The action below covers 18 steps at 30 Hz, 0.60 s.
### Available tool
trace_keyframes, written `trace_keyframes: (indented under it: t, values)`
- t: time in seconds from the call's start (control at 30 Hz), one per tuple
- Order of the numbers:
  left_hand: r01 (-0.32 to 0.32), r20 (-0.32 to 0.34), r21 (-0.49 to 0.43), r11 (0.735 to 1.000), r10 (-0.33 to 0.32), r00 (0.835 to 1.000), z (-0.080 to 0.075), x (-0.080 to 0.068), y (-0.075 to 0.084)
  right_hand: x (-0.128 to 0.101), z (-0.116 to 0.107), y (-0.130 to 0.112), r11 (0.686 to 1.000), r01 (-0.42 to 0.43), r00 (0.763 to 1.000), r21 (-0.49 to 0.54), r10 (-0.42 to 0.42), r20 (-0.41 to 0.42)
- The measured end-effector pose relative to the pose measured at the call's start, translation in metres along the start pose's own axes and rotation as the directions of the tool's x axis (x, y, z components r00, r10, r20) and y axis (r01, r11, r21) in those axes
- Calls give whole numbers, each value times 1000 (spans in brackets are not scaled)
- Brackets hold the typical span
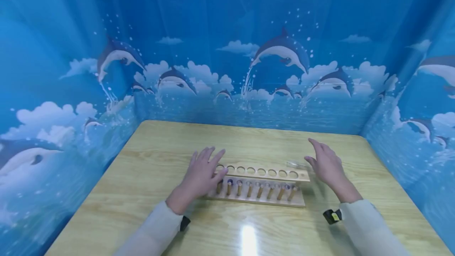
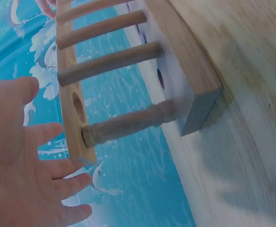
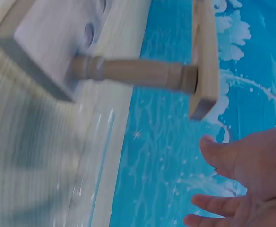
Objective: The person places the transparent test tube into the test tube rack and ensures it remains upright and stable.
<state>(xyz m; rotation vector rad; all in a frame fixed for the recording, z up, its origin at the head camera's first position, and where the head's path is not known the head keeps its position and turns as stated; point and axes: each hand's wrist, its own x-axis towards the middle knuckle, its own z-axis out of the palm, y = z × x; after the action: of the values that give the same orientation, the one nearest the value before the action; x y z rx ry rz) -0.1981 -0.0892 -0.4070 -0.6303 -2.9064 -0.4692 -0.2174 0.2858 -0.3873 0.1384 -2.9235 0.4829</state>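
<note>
A wooden test tube rack (image 1: pixel 303 176) stands on the table, with a row of round holes in its top bar and several upright pegs below. My left hand (image 1: pixel 200 174) is at the rack's left end, fingers spread. In the left wrist view its fingertips are close to the top bar (image 2: pixel 72 106); whether they touch it I cannot tell. Beyond the rack's right end my right hand (image 1: pixel 328 166) hovers with nothing in it, thumb apart from the fingers. A clear glass test tube (image 1: pixel 296 164) lies behind the rack near that hand, partly hidden by the bar.
The light wood table (image 1: pixel 142 212) reaches back to a blue dolphin-print curtain (image 1: pixel 220 23), which also hangs along the left and right sides. Glare falls on the tabletop in front of the rack. Dark straps show at both wrists.
</note>
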Motion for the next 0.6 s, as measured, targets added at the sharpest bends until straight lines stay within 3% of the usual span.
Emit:
trace_keyframes:
  t: [0.2, 0.4, 0.6]
  values:
    - [-30, 25, 11, 999, 30, 999, 3, -3, 4, 2, 6, 15, 1000, -15, 999, 7, 14, 30]
    - [-64, -1, 28, 998, 65, 998, 10, 0, 4, 6, 16, 25, 1000, -27, 996, 9, 26, 87]
    - [-75, -3, 33, 997, 75, 997, 16, 2, 3, 10, 27, 37, 998, 20, 987, 52, -28, 159]
